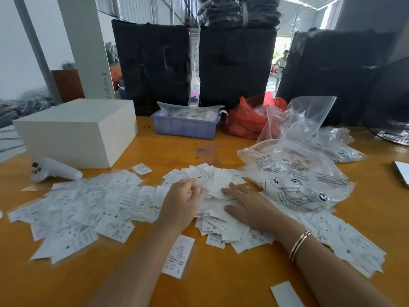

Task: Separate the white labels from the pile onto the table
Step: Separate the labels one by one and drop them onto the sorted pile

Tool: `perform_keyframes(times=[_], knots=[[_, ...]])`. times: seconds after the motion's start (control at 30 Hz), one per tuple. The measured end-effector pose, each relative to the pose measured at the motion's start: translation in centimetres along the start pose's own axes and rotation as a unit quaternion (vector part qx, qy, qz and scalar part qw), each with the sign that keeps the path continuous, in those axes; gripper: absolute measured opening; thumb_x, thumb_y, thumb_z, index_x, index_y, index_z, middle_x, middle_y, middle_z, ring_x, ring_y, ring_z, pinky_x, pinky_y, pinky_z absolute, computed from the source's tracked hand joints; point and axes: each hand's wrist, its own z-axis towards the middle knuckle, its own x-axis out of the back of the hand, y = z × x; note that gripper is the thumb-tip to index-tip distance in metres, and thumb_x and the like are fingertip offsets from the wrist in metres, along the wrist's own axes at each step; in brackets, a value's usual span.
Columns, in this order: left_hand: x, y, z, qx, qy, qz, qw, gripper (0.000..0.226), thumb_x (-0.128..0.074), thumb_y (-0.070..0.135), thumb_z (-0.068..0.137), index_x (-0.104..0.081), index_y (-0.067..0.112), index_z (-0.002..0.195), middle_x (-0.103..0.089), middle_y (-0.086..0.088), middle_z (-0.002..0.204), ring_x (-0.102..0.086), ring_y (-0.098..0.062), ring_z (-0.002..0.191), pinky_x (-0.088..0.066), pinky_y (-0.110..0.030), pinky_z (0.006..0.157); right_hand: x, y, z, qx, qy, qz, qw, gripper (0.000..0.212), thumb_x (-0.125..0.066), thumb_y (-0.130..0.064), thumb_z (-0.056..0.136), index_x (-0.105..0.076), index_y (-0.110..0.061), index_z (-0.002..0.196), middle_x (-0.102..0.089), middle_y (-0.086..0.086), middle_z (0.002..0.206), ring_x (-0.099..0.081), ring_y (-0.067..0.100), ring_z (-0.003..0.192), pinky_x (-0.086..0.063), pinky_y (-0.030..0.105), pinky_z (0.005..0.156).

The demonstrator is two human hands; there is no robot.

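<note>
A heap of white printed labels [218, 191] lies at the middle of the orange table [168, 151]. Many more labels [84, 209] are spread flat to the left, and others [354, 244] trail off to the right. One label [178, 255] lies alone near the front, between my forearms. My left hand [181, 202] sits at the heap's left side, its fingers curled round a few labels. Flat on the heap's right side rests my right hand [247, 206], fingers straight and pressing the labels down. A bracelet is on that wrist.
A white box [77, 131] and a white controller [54, 170] stand at the left. A lilac tray [186, 126], a red bag [245, 120] and clear printed plastic bags [296, 173] lie behind and to the right. Tall black-wrapped bundles [152, 63] line the table's back edge.
</note>
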Motion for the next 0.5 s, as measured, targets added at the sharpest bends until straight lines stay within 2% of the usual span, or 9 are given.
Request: perform_keyframes(times=[0.07, 0.13, 0.17, 0.2, 0.23, 0.27, 0.37, 0.43, 0.5], knots=[[-0.2, -0.3, 0.4, 0.022, 0.001, 0.032, 0.999, 0.025, -0.043, 0.021, 0.098, -0.065, 0.008, 0.095, -0.047, -0.003, 0.143, -0.037, -0.015, 0.134, -0.029, -0.017, 0.100, 0.4, -0.1, -0.6, 0.015, -0.007, 0.004, 1.000, 0.051, -0.044, -0.051, 0.093, -0.032, -0.042, 0.142, -0.018, -0.012, 0.157, -0.019, 0.013, 0.143, -0.019, 0.033, 0.112], [-0.3, -0.3, 0.7, 0.057, -0.034, 0.064, 0.996, 0.028, -0.039, 0.021, 0.099, -0.061, 0.010, 0.087, -0.050, -0.003, 0.139, -0.037, -0.022, 0.135, -0.033, -0.030, 0.105, 1.0, -0.2, -1.0, 0.027, -0.014, 0.025, 0.999, 0.045, -0.044, -0.050, 0.092, -0.042, -0.040, 0.136, -0.028, -0.012, 0.153, -0.029, 0.013, 0.138, -0.026, 0.033, 0.107], [-0.3, -0.2, 0.7, 0.062, -0.054, 0.082, 0.993, 0.027, -0.036, 0.022, 0.100, -0.057, 0.013, 0.085, -0.059, 0.001, 0.123, -0.049, -0.025, 0.122, -0.042, -0.033, 0.098, 1.3, -0.3, -0.9, 0.031, -0.010, 0.044, 0.998, 0.041, -0.043, -0.049, 0.093, -0.048, -0.037, 0.133, -0.037, -0.011, 0.148, -0.036, 0.012, 0.133, -0.030, 0.031, 0.102], [-0.2, 0.0, 0.6, 0.056, -0.068, 0.099, 0.991, 0.026, -0.035, 0.023, 0.100, -0.052, 0.016, 0.081, -0.062, 0.005, 0.100, -0.057, -0.025, 0.101, -0.048, -0.032, 0.080, 1.6, -0.4, -0.6, 0.034, 0.006, 0.060, 0.998, 0.038, -0.041, -0.046, 0.095, -0.054, -0.033, 0.128, -0.046, -0.009, 0.141, -0.043, 0.010, 0.126, -0.033, 0.028, 0.096], [-0.1, 0.1, 0.5, 0.045, -0.072, 0.109, 0.990, 0.026, -0.035, 0.023, 0.100, -0.048, 0.018, 0.078, -0.057, 0.006, 0.082, -0.056, -0.022, 0.083, -0.044, -0.030, 0.066, 1.8, -0.6, -0.1, 0.035, 0.039, 0.072, 0.996, 0.036, -0.041, -0.042, 0.096, -0.058, -0.028, 0.124, -0.054, -0.008, 0.133, -0.049, 0.010, 0.120, -0.035, 0.025, 0.091], [0.0, 0.1, 0.5, 0.035, -0.071, 0.109, 0.991, 0.025, -0.036, 0.023, 0.099, -0.048, 0.018, 0.078, -0.055, 0.005, 0.076, -0.054, -0.021, 0.077, -0.042, -0.030, 0.062, 2.0, -0.7, 0.6, 0.029, 0.079, 0.082, 0.993, 0.033, -0.041, -0.039, 0.097, -0.060, -0.025, 0.120, -0.057, -0.006, 0.128, -0.051, 0.011, 0.116, -0.037, 0.025, 0.089], [0.4, -0.1, 0.5, 0.016, -0.059, 0.095, 0.994, 0.022, -0.040, 0.021, 0.099, -0.057, 0.014, 0.086, -0.062, 0.009, 0.093, -0.059, -0.020, 0.083, -0.046, -0.036, 0.073, 2.0, -1.2, 3.7, 0.004, 0.124, 0.096, 0.988, 0.034, -0.044, -0.039, 0.096, -0.054, -0.026, 0.126, -0.049, -0.003, 0.133, -0.047, 0.016, 0.118, -0.039, 0.033, 0.094], [0.4, -0.4, 0.5, 0.001, -0.059, 0.097, 0.994, 0.026, -0.040, 0.020, 0.099, -0.053, 0.020, 0.077, -0.061, 0.010, 0.087, -0.056, -0.018, 0.075, -0.041, -0.032, 0.065, 1.6, -1.2, 6.0, -0.017, 0.075, 0.081, 0.994, 0.043, -0.042, -0.042, 0.097, -0.044, -0.027, 0.137, -0.042, 0.002, 0.142, -0.040, 0.021, 0.127, -0.033, 0.037, 0.103], [0.5, -0.6, 0.5, -0.009, -0.049, 0.081, 0.996, 0.024, -0.041, 0.019, 0.099, -0.055, 0.018, 0.080, -0.057, 0.007, 0.076, -0.054, -0.016, 0.072, -0.036, -0.023, 0.058, 1.4, -1.2, 7.7, -0.036, 0.021, 0.082, 0.996, 0.050, -0.039, -0.044, 0.097, -0.036, -0.028, 0.144, -0.034, 0.004, 0.150, -0.031, 0.023, 0.136, -0.024, 0.039, 0.112]])
